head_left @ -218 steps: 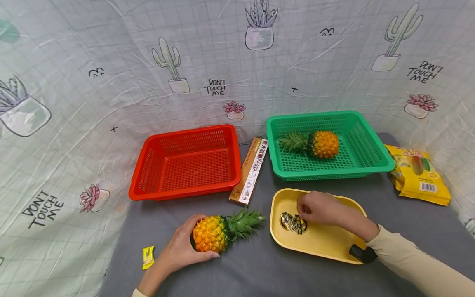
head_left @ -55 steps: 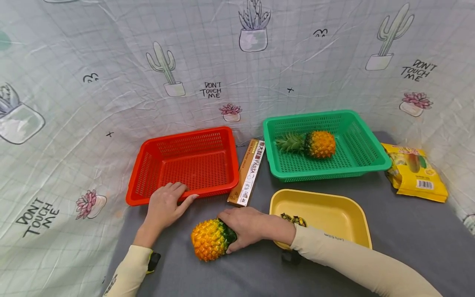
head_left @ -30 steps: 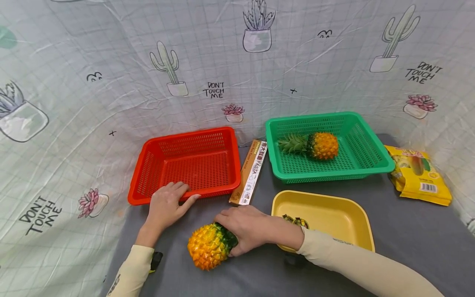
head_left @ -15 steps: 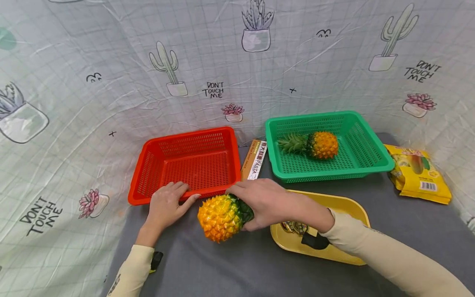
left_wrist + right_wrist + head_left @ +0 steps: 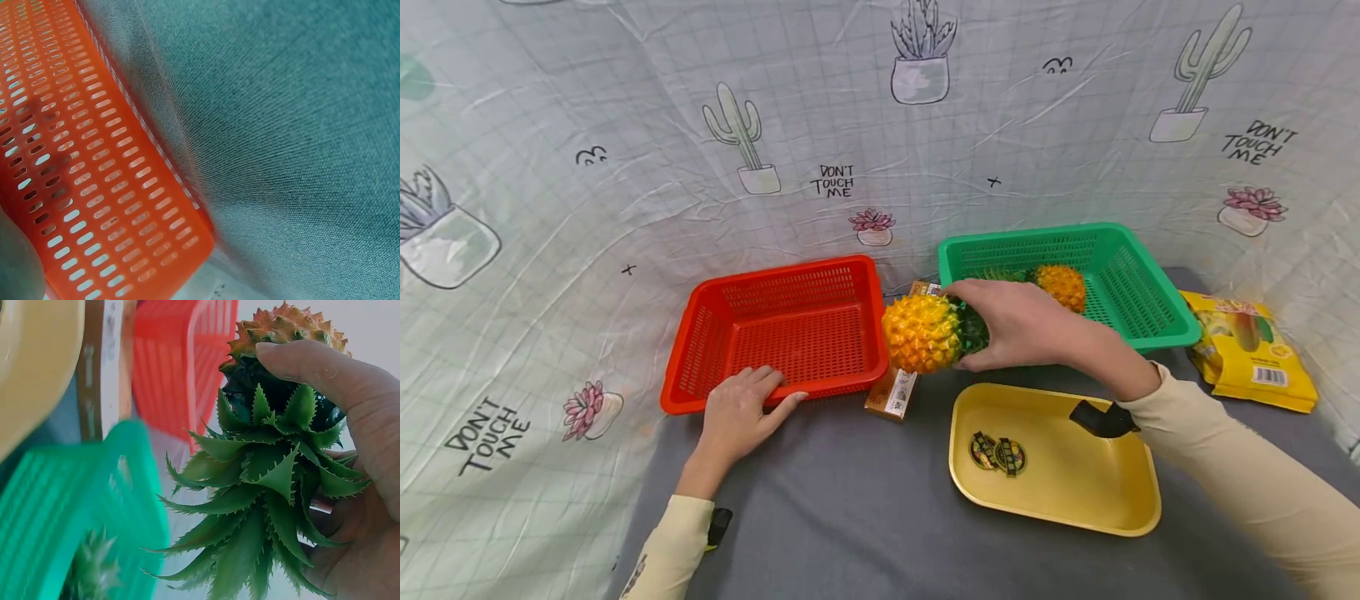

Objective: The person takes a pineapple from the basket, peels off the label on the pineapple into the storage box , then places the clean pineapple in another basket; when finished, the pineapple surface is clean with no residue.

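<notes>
My right hand (image 5: 1026,329) grips a pineapple (image 5: 922,333) just below its fruit, around the base of the leaves. The pineapple is up in the air, lying sideways between the red and green baskets, with its fruit toward the left. In the right wrist view its spiky green leaves (image 5: 250,506) spread below the thumb. My left hand (image 5: 733,417) holds the front wall of the red basket (image 5: 820,385), fingers over the rim and thumb outside. Through the wall's slots their dark shape shows in the left wrist view. A second pineapple (image 5: 1063,287) lies in the green basket (image 5: 1123,343), partly hidden by my right hand.
A yellow tray (image 5: 1060,512) in front of the green basket holds two round black-and-gold pieces (image 5: 997,454). A pasta box (image 5: 892,396) lies between the baskets, partly covered by the pineapple. At the right is a yellow snack bag (image 5: 1251,350). A patterned cloth hangs behind.
My right hand has lifted the pineapple off the table and carried it back and right toward the green basket. My left hand, earlier around that pineapple, stays on the red basket.
</notes>
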Demonstrator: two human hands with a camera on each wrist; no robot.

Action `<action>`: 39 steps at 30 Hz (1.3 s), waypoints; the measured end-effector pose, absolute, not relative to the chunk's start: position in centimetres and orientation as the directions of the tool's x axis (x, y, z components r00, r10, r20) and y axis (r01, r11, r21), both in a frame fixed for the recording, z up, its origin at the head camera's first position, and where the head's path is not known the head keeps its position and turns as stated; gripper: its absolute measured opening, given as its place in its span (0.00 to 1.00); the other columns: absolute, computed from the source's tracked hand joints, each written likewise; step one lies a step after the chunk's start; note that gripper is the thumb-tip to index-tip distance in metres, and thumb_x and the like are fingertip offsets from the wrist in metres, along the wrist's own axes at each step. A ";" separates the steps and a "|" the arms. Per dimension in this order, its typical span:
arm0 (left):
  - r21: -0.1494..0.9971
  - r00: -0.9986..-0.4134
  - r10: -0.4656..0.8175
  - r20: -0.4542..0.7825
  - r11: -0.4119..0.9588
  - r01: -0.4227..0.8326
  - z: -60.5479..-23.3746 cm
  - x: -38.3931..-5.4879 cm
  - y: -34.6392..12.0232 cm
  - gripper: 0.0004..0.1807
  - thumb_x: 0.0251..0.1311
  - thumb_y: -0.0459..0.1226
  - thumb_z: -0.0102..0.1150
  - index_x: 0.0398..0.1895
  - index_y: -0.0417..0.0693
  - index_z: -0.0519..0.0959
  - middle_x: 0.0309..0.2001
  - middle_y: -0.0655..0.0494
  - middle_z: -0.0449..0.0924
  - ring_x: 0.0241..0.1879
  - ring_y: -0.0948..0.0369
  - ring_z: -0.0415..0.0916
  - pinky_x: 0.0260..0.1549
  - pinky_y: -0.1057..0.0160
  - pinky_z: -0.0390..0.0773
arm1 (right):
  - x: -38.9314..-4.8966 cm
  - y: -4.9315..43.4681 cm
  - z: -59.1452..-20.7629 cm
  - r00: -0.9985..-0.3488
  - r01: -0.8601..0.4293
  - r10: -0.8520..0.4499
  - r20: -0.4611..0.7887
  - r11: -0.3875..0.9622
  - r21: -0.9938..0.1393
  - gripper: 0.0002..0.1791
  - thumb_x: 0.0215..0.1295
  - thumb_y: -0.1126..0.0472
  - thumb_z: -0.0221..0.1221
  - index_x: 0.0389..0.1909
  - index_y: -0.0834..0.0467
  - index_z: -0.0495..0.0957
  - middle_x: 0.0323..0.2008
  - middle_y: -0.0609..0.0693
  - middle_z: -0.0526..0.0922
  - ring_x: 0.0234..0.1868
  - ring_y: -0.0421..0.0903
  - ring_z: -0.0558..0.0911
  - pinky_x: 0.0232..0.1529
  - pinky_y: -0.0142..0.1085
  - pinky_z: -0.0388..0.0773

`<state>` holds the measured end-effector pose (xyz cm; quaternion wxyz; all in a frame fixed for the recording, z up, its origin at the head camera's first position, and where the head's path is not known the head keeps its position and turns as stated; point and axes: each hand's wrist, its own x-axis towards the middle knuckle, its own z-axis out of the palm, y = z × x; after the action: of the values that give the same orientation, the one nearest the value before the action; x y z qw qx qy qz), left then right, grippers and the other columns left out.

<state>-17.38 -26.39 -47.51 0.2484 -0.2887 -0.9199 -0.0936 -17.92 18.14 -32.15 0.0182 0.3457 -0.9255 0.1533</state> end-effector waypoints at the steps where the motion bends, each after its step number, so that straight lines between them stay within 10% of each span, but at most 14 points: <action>1: 0.029 -0.709 0.485 0.512 0.815 0.579 -47.5 -17.4 -26.4 0.22 0.60 0.56 0.71 0.38 0.47 0.86 0.33 0.51 0.82 0.24 0.54 0.71 0.23 0.57 0.73 | -18.3 18.6 -32.2 -0.769 -0.635 -0.623 0.144 0.722 -0.275 0.51 0.50 0.42 0.80 0.72 0.60 0.71 0.64 0.55 0.80 0.58 0.54 0.82 0.53 0.54 0.81; 15: 0.031 -0.723 0.487 0.489 0.819 0.573 -47.3 -17.4 -26.5 0.23 0.64 0.59 0.66 0.38 0.47 0.85 0.32 0.52 0.79 0.24 0.55 0.70 0.23 0.58 0.72 | -22.5 26.0 -34.2 -0.890 -0.450 -0.453 0.058 0.849 -0.275 0.49 0.54 0.46 0.80 0.71 0.64 0.70 0.61 0.62 0.80 0.55 0.62 0.82 0.47 0.61 0.81; 39: 0.020 -0.714 0.477 0.513 0.825 0.565 -47.6 -17.5 -26.4 0.22 0.59 0.57 0.72 0.36 0.48 0.85 0.30 0.53 0.76 0.23 0.55 0.70 0.22 0.57 0.72 | -24.7 26.6 -40.1 -0.885 -0.437 -0.455 -0.096 0.885 -0.163 0.52 0.54 0.45 0.81 0.71 0.68 0.68 0.61 0.69 0.78 0.54 0.65 0.82 0.44 0.59 0.82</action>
<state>-17.51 -26.41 -47.60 0.2512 -0.2827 -0.9216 -0.0878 -24.70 26.59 -40.13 -0.0658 0.2300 -0.9685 0.0687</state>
